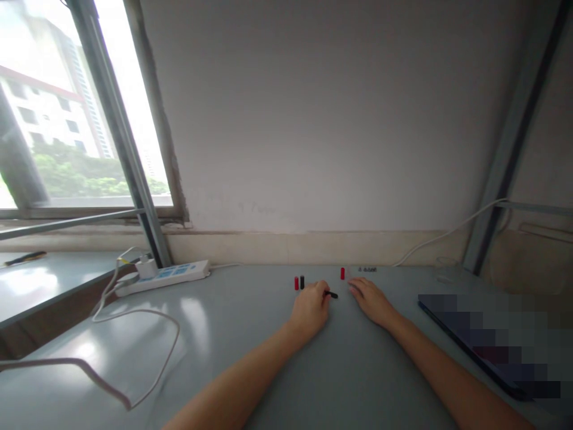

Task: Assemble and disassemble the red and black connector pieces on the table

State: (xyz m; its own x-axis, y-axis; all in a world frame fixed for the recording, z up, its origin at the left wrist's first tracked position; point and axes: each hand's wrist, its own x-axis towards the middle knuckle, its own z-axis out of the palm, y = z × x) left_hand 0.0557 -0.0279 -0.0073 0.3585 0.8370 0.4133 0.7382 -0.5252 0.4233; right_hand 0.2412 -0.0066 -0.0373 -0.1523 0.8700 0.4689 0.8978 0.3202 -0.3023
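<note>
My left hand point(311, 306) is closed on a small black stick-like object point(332, 294), whose dark end sticks out to the right of the fingers. Just beyond this hand stand a red cylinder point(296, 283) and a black cylinder point(302, 282), side by side. My right hand point(369, 298) rests low over the table, its fingers bent and pointing left; what lies under the fingertips, if anything, is too small to tell. Another red cylinder point(342, 273) stands close to its fingertips. Several tiny dark pieces point(367, 269) lie in a row beyond the right hand.
A white power strip point(179, 275) with a plug and a looping white cable point(174, 340) occupies the table's left side. At right lie a flat dark-edged device point(474, 340), its surface pixelated, and a clear round object point(446, 270). Metal posts rise at both sides, before the wall.
</note>
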